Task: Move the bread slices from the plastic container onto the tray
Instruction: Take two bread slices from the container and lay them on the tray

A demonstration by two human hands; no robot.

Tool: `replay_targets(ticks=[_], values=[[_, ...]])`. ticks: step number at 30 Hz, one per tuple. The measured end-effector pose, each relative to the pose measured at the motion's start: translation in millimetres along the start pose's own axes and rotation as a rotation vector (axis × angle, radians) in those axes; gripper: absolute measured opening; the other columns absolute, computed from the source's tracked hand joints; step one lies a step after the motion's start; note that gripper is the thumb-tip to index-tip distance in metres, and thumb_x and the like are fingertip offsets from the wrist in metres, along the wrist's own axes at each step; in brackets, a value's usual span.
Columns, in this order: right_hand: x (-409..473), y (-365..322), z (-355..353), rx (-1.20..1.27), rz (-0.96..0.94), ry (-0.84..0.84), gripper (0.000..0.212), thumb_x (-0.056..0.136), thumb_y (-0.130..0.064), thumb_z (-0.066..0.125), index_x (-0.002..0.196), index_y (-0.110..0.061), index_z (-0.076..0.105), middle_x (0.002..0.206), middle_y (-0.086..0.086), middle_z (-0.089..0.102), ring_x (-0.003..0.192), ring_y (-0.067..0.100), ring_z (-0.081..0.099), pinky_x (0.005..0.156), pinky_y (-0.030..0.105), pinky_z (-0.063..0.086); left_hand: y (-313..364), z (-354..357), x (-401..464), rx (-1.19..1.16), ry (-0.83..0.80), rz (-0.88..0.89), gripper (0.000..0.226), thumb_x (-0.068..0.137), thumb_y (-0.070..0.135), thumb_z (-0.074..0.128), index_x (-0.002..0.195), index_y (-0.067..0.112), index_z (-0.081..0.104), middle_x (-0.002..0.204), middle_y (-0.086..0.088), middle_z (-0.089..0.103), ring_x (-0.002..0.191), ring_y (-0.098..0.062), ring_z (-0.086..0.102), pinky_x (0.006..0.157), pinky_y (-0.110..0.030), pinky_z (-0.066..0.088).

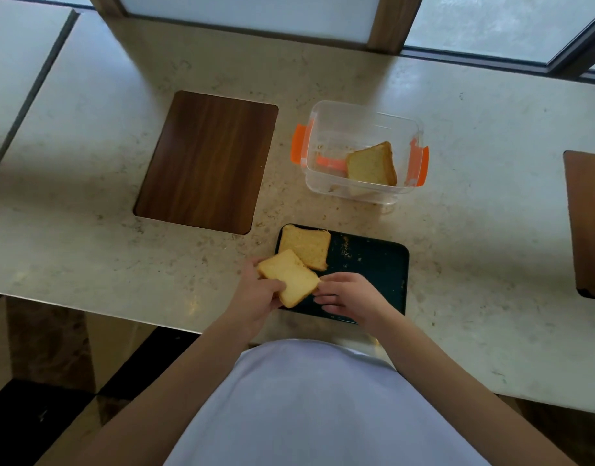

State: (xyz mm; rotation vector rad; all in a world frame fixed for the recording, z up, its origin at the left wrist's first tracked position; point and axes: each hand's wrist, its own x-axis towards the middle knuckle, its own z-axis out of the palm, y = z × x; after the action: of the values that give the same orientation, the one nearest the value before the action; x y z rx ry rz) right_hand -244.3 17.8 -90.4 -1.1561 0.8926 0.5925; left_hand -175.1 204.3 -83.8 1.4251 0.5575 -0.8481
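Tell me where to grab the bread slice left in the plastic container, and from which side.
Come straight down through the open top of the plastic container. The bread slice leans tilted against the right wall, so pinch its raised upper crust edge across its faces, probably gently since it looks soft.

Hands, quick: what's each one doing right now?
Left hand: closed on the bread slice.
Right hand: open, fingertips touching that slice's corner, over the tray.

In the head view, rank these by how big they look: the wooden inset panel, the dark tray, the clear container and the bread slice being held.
1. wooden inset panel
2. dark tray and clear container: look alike; the hands hide part of the tray, so unranked
3. held bread slice
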Motion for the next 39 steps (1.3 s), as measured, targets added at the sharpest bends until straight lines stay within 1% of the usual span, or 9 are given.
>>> replay_targets(ticks=[5, 8, 13, 17, 22, 26, 30, 35, 39], values=[[6, 6, -4, -0.139, -0.081, 0.195, 0.024, 0.093, -0.011, 0.066, 0.117, -0.011, 0.065, 0.104, 0.01, 0.073, 0.093, 0.018, 0.072, 0.075, 0.027, 0.061, 1, 0, 3, 0.29, 0.071, -0.008, 0.019, 0.098, 0.01, 0.059, 0.113, 0.012, 0.05, 0.117, -0.012, 0.058, 0.096, -0.023, 0.066, 0.07, -0.033, 0.06], [11, 12, -5, -0.189, -0.1, 0.225, 0.027, 0.092, -0.004, 0.063, 0.118, -0.01, 0.063, 0.102, 0.011, 0.071, 0.095, 0.022, 0.071, 0.079, 0.032, 0.062, -6, -5, 4, 0.509, 0.077, 0.023, 0.003, 0.097, 0.019, 0.058, 0.099, 0.02, 0.056, 0.106, -0.006, 0.062, 0.091, -0.021, 0.062, 0.084, -0.043, 0.057], [17, 14, 6, -0.248, -0.144, 0.269, 0.023, 0.086, -0.002, 0.062, 0.102, -0.019, 0.063, 0.101, 0.007, 0.072, 0.1, 0.025, 0.07, 0.091, 0.047, 0.059, -9, -8, 4, 0.635, 0.074, 0.059, 0.011, 0.091, 0.021, 0.056, 0.081, 0.023, 0.053, 0.086, -0.006, 0.055, 0.074, -0.019, 0.051, 0.07, -0.036, 0.043], [17, 12, 8, -0.367, -0.175, 0.274, 0.025, 0.087, -0.01, 0.059, 0.107, -0.025, 0.062, 0.101, -0.006, 0.071, 0.099, 0.017, 0.067, 0.092, 0.046, 0.058, -10, -10, 6, 0.71, 0.056, 0.022, 0.013, 0.09, 0.026, 0.056, 0.096, 0.015, 0.057, 0.09, -0.004, 0.059, 0.076, -0.018, 0.055, 0.073, -0.038, 0.05], [13, 13, 11, -0.498, -0.152, 0.231, 0.041, 0.088, -0.014, 0.058, 0.129, -0.017, 0.061, 0.095, -0.011, 0.066, 0.085, 0.008, 0.064, 0.076, 0.03, 0.059, -13, -12, -1, 0.77, 0.003, 0.094, 0.058, 0.092, 0.025, 0.055, 0.146, 0.025, 0.035, 0.082, 0.0, 0.058, 0.073, -0.015, 0.058, 0.06, -0.031, 0.044], [13, 12, 16, -0.525, -0.149, 0.229, 0.04, 0.088, -0.014, 0.061, 0.128, -0.015, 0.06, 0.087, -0.011, 0.063, 0.079, 0.007, 0.062, 0.066, 0.025, 0.052, -12, -8, -1, 0.877, -0.012, 0.202, 0.06, 0.091, 0.021, 0.054, 0.149, 0.022, 0.041, 0.078, 0.001, 0.06, 0.065, -0.012, 0.059, 0.054, -0.029, 0.043], [14, 13, 18, -0.468, -0.116, 0.219, 0.048, 0.086, -0.019, 0.068, 0.131, -0.017, 0.052, 0.098, -0.007, 0.063, 0.095, 0.017, 0.066, 0.081, 0.036, 0.058, -9, -6, 2, 0.939, 0.014, 0.18, 0.061, 0.09, 0.025, 0.053, 0.149, 0.015, 0.041, 0.118, -0.033, 0.061, 0.102, -0.046, 0.062, 0.083, -0.049, 0.053], [17, 17, 11, -0.431, -0.104, 0.188, 0.052, 0.086, -0.019, 0.069, 0.136, -0.014, 0.055, 0.116, -0.001, 0.065, 0.108, 0.02, 0.064, 0.097, 0.044, 0.056, -7, -7, 5, 1.021, 0.003, 0.179, 0.054, 0.089, 0.027, 0.053, 0.14, 0.009, 0.05, 0.097, -0.019, 0.063, 0.081, -0.03, 0.06, 0.06, -0.032, 0.038], [19, 18, 8, -0.438, -0.125, 0.179, 0.057, 0.087, -0.02, 0.068, 0.141, -0.015, 0.053, 0.126, 0.002, 0.064, 0.113, 0.021, 0.062, 0.1, 0.045, 0.054, -7, -5, 7, 1.074, -0.005, 0.169, 0.053, 0.09, 0.029, 0.053, 0.138, 0.008, 0.052, 0.113, -0.022, 0.065, 0.093, -0.033, 0.062, 0.072, -0.04, 0.048]])
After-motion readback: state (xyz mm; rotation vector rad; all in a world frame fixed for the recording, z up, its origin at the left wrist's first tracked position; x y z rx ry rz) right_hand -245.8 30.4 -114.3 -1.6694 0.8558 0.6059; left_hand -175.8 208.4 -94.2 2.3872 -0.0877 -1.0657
